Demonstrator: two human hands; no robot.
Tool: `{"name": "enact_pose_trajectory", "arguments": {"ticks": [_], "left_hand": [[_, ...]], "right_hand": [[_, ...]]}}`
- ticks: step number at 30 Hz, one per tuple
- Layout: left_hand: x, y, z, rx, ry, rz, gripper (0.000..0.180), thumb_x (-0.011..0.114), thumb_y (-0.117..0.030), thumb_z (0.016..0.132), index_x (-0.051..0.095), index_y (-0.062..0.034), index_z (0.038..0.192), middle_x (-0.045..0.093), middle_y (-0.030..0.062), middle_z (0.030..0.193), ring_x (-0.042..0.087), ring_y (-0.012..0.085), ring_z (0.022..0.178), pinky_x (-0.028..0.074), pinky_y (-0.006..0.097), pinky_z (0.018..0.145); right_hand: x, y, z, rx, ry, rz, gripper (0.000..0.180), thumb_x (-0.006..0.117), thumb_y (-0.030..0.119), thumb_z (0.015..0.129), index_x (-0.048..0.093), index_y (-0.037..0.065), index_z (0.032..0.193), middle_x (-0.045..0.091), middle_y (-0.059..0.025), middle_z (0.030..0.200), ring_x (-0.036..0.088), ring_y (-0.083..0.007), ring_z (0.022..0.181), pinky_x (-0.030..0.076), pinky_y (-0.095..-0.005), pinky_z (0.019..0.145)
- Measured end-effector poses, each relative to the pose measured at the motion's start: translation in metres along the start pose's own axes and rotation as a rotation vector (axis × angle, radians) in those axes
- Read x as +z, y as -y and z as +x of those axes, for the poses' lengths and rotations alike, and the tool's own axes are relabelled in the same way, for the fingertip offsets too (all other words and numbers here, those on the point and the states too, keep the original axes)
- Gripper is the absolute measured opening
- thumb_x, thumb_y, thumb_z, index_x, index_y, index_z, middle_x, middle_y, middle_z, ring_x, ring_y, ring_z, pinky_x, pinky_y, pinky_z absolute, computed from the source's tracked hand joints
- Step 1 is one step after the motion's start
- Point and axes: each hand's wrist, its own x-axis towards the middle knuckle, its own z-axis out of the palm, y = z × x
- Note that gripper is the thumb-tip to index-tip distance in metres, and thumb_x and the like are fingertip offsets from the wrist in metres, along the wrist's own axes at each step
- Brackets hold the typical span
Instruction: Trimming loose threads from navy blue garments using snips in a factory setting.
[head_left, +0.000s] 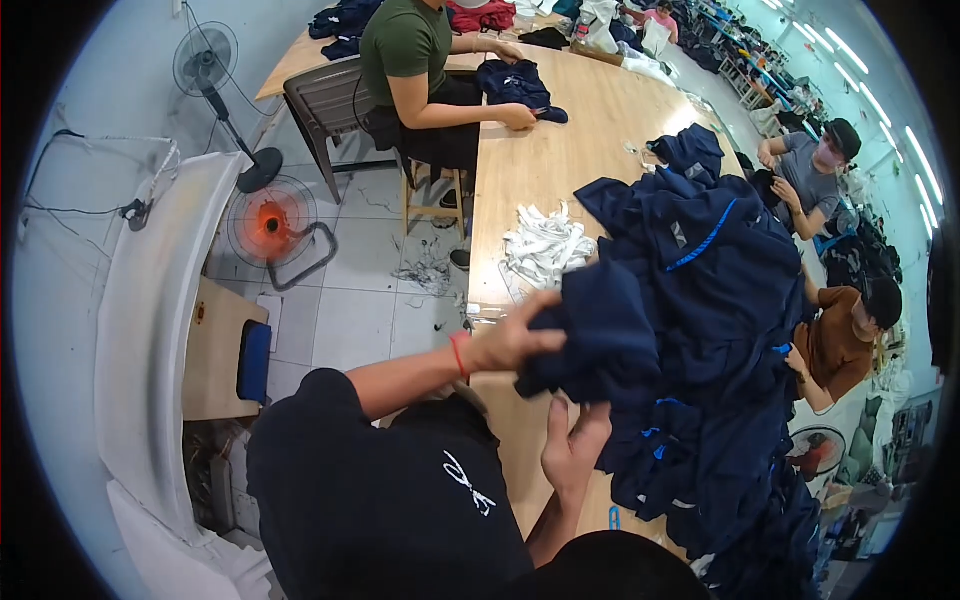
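A bundled navy garment (610,325), smeared by motion, is lifted off the near side of the table. My left hand (512,343), with a red band on its wrist, is closed on the garment's left side. Just below the cloth is my right hand (575,450). Its thumb points up and stands apart from the fingers, whose tips meet the garment's lower edge and are partly hidden. Right beside the hands lies a big heap of navy garments (720,290) with bright blue trim. A pile of white strips (547,243) sits just beyond my left hand.
Across the wooden table (590,110), a person in a green shirt (408,50) handles another navy garment (515,85). Two people work along the right side of the heap. A blue clip-like piece (614,517) lies near me. Fans (272,222) stand on the floor at left.
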Motion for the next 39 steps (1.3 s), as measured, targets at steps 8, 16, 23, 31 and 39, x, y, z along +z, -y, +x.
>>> {"name": "enact_pose_trajectory", "arguments": {"ticks": [8,16,23,31,39], "left_hand": [[-0.197,-0.147,0.004,1.260,-1.407,1.308,0.083,0.091,-0.030,0.086,0.047,0.0055,0.148,0.062,0.0163,0.142,0.058,0.0298,0.133,0.044,0.052,0.116],[-0.164,-0.380,-0.064,2.355,-1.331,0.515,0.067,0.087,-0.001,0.082,0.050,0.0052,0.137,0.068,0.0154,0.125,0.065,0.0230,0.114,0.054,0.039,0.104],[-0.277,-0.433,-0.024,2.414,-1.737,1.503,0.053,0.077,-0.023,0.098,0.053,0.0047,0.136,0.070,0.0203,0.120,0.070,0.0316,0.111,0.059,0.046,0.095],[-0.291,-0.455,0.106,0.949,-1.199,1.480,0.048,0.084,-0.031,0.092,0.073,-0.0022,0.129,0.074,0.0204,0.130,0.069,0.0333,0.126,0.051,0.039,0.109],[-0.392,-0.325,0.123,0.433,-1.006,1.222,0.055,0.070,-0.053,0.100,0.077,-0.0052,0.125,0.079,0.0145,0.122,0.074,0.0237,0.113,0.055,0.034,0.095]], "right_hand": [[0.102,-0.069,0.067,-0.244,0.226,-0.464,0.066,0.071,0.027,0.101,0.047,0.004,0.158,0.046,-0.0330,0.158,0.040,-0.0516,0.150,0.034,-0.0571,0.123],[0.150,-0.177,-0.002,-0.255,0.087,-0.830,0.069,0.074,0.045,0.092,0.058,0.017,0.152,0.047,-0.0214,0.163,0.039,-0.0476,0.152,0.029,-0.0658,0.122],[0.150,-0.180,-0.001,-0.236,0.078,-0.728,0.066,0.076,0.043,0.091,0.062,0.014,0.149,0.050,-0.0191,0.161,0.042,-0.0437,0.151,0.028,-0.0626,0.124],[0.149,-0.180,0.000,-0.214,0.054,-0.711,0.065,0.078,0.042,0.090,0.063,0.013,0.146,0.052,-0.0191,0.160,0.043,-0.0428,0.150,0.028,-0.0611,0.124],[0.147,-0.179,-0.003,-0.216,0.028,-0.678,0.065,0.079,0.041,0.090,0.064,0.012,0.146,0.052,-0.0193,0.159,0.043,-0.0430,0.150,0.029,-0.0608,0.124]]}}
